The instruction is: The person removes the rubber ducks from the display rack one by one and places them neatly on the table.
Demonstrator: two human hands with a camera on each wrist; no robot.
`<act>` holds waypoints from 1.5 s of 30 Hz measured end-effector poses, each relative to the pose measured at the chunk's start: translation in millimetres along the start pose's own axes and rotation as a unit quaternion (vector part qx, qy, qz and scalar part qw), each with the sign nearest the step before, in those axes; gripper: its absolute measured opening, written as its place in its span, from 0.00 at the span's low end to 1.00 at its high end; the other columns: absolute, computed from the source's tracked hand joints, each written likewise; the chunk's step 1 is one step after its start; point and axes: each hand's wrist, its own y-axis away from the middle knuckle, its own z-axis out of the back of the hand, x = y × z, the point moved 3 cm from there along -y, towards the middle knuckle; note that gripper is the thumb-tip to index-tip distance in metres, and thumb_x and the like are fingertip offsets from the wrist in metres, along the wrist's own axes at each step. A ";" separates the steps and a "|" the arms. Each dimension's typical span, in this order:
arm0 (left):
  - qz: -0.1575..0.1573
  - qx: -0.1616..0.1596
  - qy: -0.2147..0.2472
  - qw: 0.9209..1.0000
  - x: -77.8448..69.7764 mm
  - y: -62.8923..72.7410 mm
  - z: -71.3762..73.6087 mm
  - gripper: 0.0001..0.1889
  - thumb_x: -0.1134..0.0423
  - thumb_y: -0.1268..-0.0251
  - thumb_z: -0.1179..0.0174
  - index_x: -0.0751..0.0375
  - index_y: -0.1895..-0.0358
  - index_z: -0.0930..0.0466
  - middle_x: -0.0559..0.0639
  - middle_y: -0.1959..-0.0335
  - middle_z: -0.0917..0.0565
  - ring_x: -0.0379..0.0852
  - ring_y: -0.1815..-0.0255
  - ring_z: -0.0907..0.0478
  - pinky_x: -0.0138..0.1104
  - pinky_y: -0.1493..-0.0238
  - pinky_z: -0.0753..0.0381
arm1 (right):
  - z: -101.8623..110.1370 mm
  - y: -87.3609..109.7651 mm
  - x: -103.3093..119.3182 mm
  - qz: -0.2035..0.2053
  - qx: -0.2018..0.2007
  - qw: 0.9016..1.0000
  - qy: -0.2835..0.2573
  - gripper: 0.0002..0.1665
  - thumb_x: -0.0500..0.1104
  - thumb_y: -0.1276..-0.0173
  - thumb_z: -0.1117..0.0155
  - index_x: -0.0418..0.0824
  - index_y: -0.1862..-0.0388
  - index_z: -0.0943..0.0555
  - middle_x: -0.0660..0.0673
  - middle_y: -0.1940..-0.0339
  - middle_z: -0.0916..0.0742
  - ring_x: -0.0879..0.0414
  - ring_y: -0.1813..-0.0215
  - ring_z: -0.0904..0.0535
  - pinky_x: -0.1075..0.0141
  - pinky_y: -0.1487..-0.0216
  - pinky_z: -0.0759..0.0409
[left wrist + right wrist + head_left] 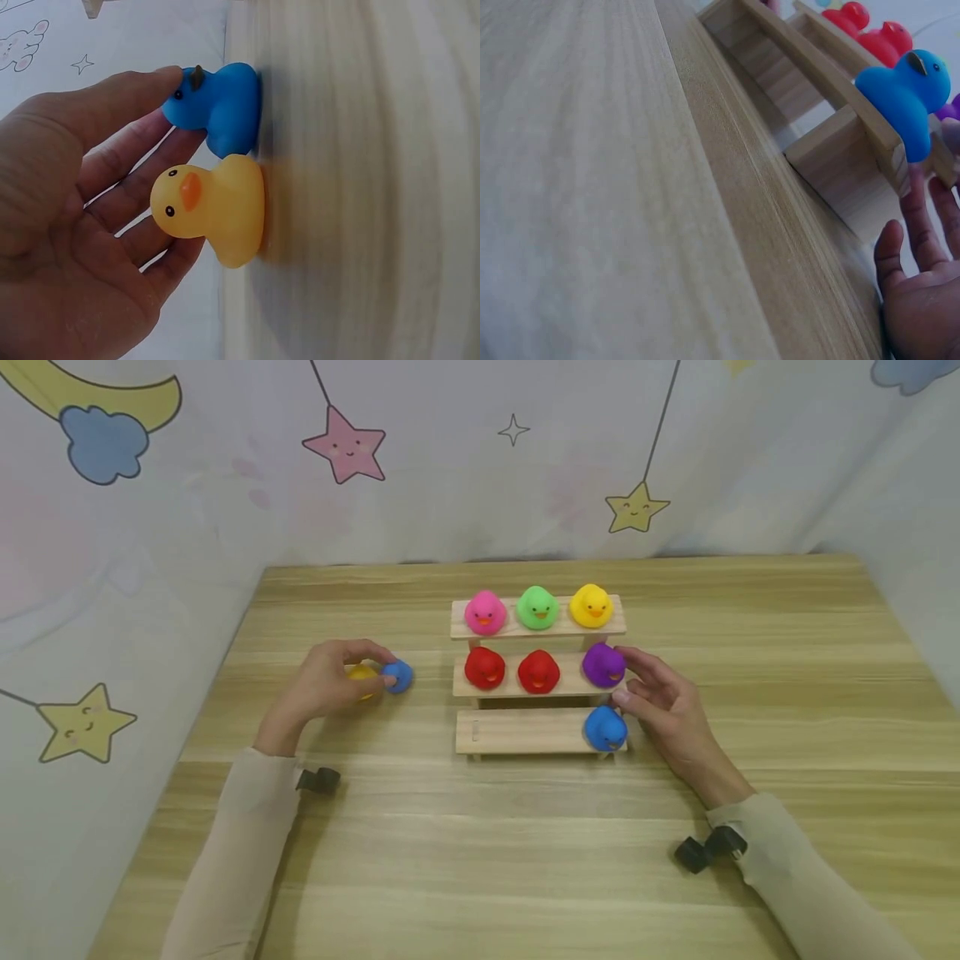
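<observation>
The left hand (326, 681) is narrow, pinching the loose blue rubber duck (399, 676) by the head, with the thumb near its beak. At nine o'clock from that duck, just beside it and within the curve of the same hand, the loose yellow rubber duck (214, 210) stands on the wood-grain table (480, 852); I can't tell whether the fingers touch it.

The right hand (671, 710) is held wide, fingers spread and relaxed, at the end of a three-tier wooden rack (525, 731). Its index fingertip comes right up to the purple rubber duck (602, 665) at ten o'clock on the middle tier, but whether it presses I can't say. Between eight and nine o'clock from that hand, a second blue duck (604, 728) sits at the end of the lowest tier.

Out from the purple duck at nine o'clock, two red ducks (538, 672) share its tier. At twelve o'clock, on the top tier, sits a second yellow duck (591, 607), with a green duck (537, 608) and then a pink duck (485, 613) toward nine. Beyond, a pale backdrop (450, 510) carries printed stars (347, 446).
</observation>
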 end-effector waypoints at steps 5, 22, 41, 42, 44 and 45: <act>-0.014 0.001 -0.005 1.000 -1.7 1.6 1.2 0.14 0.58 0.30 0.26 0.55 0.45 0.11 0.59 0.40 0.10 0.67 0.23 0.25 0.68 0.20 0.33 | -0.6 0.4 -0.6 0.001 0.004 1.000 -0.007 0.34 0.27 0.23 0.39 0.40 0.21 0.27 0.54 0.27 0.18 0.63 0.47 0.16 0.76 0.48 0.14; -0.027 0.005 -0.003 1.000 -6.1 5.7 5.1 0.16 0.58 0.31 0.26 0.56 0.44 0.12 0.58 0.40 0.10 0.65 0.24 0.24 0.67 0.19 0.33 | -1.3 -1.7 -0.5 0.012 0.017 1.000 -0.020 0.33 0.27 0.23 0.40 0.38 0.21 0.28 0.51 0.27 0.18 0.61 0.56 0.16 0.73 0.49 0.11; -0.127 -0.056 0.014 0.990 -65.1 27.6 6.2 0.17 0.59 0.33 0.23 0.46 0.43 0.12 0.44 0.43 0.10 0.46 0.34 0.18 0.52 0.29 0.23 | 0.2 -0.9 -0.6 0.013 0.014 1.000 -0.019 0.33 0.25 0.23 0.40 0.39 0.21 0.27 0.51 0.28 0.17 0.62 0.57 0.16 0.74 0.50 0.12; -0.135 -0.058 0.010 0.989 -68.5 29.4 5.8 0.17 0.60 0.34 0.23 0.47 0.43 0.12 0.43 0.44 0.09 0.46 0.35 0.17 0.51 0.29 0.23 | 0.1 -0.8 -0.5 0.013 0.014 1.000 -0.017 0.33 0.26 0.23 0.40 0.39 0.21 0.27 0.51 0.28 0.17 0.62 0.57 0.17 0.74 0.50 0.12; -0.151 -0.061 0.002 0.987 -75.1 32.7 4.8 0.18 0.62 0.34 0.23 0.48 0.43 0.12 0.43 0.46 0.09 0.45 0.36 0.17 0.50 0.30 0.22 | 0.2 -0.9 -0.6 0.012 0.015 1.000 -0.015 0.33 0.26 0.23 0.40 0.39 0.21 0.27 0.51 0.28 0.17 0.62 0.57 0.16 0.74 0.50 0.12; -0.156 -0.062 -0.001 0.986 -77.9 34.3 4.2 0.18 0.62 0.35 0.23 0.48 0.43 0.12 0.43 0.46 0.09 0.45 0.36 0.16 0.49 0.30 0.22 | 0.3 -1.0 -0.6 0.012 0.016 1.000 -0.013 0.33 0.26 0.23 0.40 0.39 0.21 0.27 0.52 0.28 0.17 0.62 0.56 0.16 0.74 0.49 0.12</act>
